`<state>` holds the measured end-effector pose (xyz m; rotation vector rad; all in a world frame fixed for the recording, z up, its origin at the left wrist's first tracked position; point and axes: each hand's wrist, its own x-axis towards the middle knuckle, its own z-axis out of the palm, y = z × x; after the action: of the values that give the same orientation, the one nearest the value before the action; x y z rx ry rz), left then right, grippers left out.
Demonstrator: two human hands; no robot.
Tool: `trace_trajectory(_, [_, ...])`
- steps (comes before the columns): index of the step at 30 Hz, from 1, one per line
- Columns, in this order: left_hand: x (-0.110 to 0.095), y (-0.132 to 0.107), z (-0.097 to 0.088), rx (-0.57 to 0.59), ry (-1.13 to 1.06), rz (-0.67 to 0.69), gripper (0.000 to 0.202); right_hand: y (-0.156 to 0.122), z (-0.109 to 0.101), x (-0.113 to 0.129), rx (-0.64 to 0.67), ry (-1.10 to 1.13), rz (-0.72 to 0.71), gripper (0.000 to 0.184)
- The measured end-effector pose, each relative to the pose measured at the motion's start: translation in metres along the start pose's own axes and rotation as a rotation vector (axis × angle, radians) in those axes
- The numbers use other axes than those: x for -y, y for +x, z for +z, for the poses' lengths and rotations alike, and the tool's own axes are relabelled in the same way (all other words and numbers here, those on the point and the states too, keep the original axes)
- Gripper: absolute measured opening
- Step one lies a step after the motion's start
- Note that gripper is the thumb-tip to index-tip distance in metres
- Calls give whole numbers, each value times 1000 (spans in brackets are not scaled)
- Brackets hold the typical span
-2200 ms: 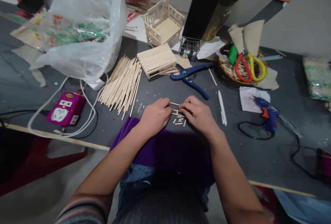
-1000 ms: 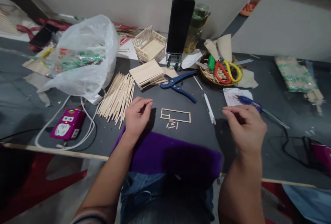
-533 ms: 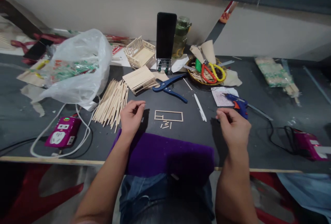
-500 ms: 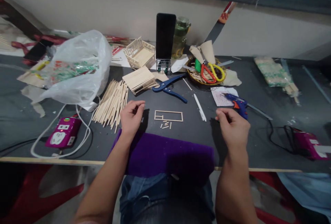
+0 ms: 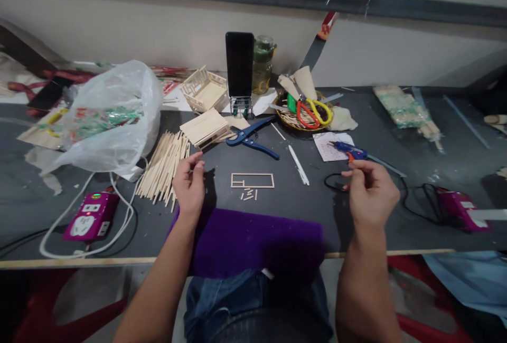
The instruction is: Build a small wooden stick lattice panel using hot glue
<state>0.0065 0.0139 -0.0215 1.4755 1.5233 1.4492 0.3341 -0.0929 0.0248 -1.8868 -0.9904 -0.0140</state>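
A slim rectangular stick frame (image 5: 252, 174) lies flat on the dark grey surface (image 5: 285, 201), between the two hands, its long sides running roughly parallel to the surface's front edge; it is pale, straw-coloured wood, thin and square-cornered, the grey showing through its hollow middle; inside, two short pieces meet to box off a small cell at its corner nearest the front edge and the left hand (image 5: 189, 186); a few short stick offcuts (image 5: 249, 194) lie loose just beside it, on its front-edge side; the left hand hovers by a spread pile of long sticks (image 5: 160, 169), its fingers loosely curled; the right hand (image 5: 371, 191) is raised near a blue glue gun (image 5: 350, 150), its fingers half bent; whether either hand pinches anything small, I cannot tell.
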Motion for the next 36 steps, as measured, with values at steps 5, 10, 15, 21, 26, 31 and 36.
trace_trajectory(5, [-1, 0, -3, -14, 77, 110, 28, 1, -13, -3, -95, -85, 21, 36])
trace_trajectory(10, [-10, -5, -2, -26, 146, 205, 29, 4, -18, -9, -149, -88, 12, 32])
trace_trajectory(15, [-10, -7, 4, -49, -3, 64, 30, 2, -13, -10, -108, -102, 5, 35])
trace_trajectory(21, [-19, -7, 11, -40, -139, 105, 60, 10, -18, -13, -134, -238, -10, 31])
trace_trajectory(26, [-25, -8, 10, -34, -144, 140, 57, 22, -23, -28, -143, -285, -72, 25])
trace_trajectory(31, [-26, -8, 10, -93, -187, 222, 49, 47, -15, -50, -9, -457, 34, 27])
trace_trajectory(36, [-23, -10, 8, -121, -107, 192, 35, 81, -8, -76, 224, -671, 159, 24])
